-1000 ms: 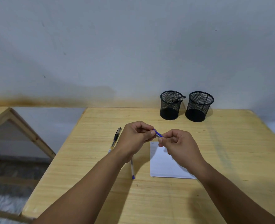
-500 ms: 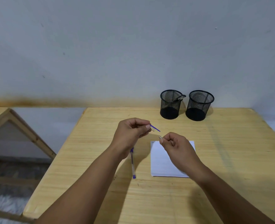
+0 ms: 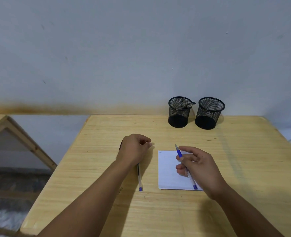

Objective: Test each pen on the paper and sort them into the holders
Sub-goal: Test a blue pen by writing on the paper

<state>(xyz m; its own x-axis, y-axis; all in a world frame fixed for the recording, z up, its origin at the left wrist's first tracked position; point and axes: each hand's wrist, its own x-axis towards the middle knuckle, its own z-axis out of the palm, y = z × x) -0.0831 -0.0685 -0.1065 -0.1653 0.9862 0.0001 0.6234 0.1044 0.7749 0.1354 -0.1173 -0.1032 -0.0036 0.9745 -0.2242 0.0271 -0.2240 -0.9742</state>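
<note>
A small illegible scribble marks the paper (image 3: 168,170). Beyond it, the left holder (image 3: 179,112) contains one pen (image 3: 189,105); the right holder (image 3: 209,113) looks empty. My right hand (image 3: 198,166) grips the blue pen (image 3: 184,163) over the paper; my left hand (image 3: 134,148), fingers curled together, rests beside it over another pen (image 3: 139,178).

Both forearms bare, extended forward from lower frame edge. Left hand (image 3: 135,149): palm down, fingers curled loosely, thumb tip against index tip; whether anything is pinched there cannot be told. Right hand (image 3: 196,165): palm turned inward, fingers partly spread, grasping a pen (image 3: 184,164) between thumb and fingers, tip pointing away from the body.
</note>
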